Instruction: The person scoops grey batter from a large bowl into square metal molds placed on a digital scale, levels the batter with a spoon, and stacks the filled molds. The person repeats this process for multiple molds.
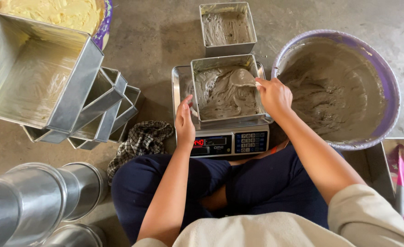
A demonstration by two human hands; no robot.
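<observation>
**Grey batter going into a square tin on the scale**

Bare concrete floor (165, 32) is carrying everything, and the person is sitting cross-legged on it in dark blue trousers. Right in front of the knees a digital kitchen scale with a red readout and blue keypad (224, 142) is sitting flat, and a square silver metal tin part-filled with grey batter (224, 89) is resting on its steel platform.

The right hand (275, 96) is reaching over the tin's right edge, its grip closing around a batter-coated spoon (243, 77) whose bowl is lying on the batter near the tin's far right corner. The left hand (184, 121) is lying against the tin's left wall near the front corner, fingers loosely curled and holding nothing that I can see.

Just beyond the scale a second square metal tin smeared with grey batter (228, 28) is standing on the floor. To the right, a big round purple-rimmed basin of grey batter (339, 89) is sitting close to the scale. Left of the scale, a checked cloth (142, 139) is lying crumpled beside a tilted stack of empty square silver tins (74, 91), and a purple basin of pale yellow batter (60, 13) is peeking in at the top left corner. Round silver tins (37, 201) are lying on their sides at bottom left.
</observation>
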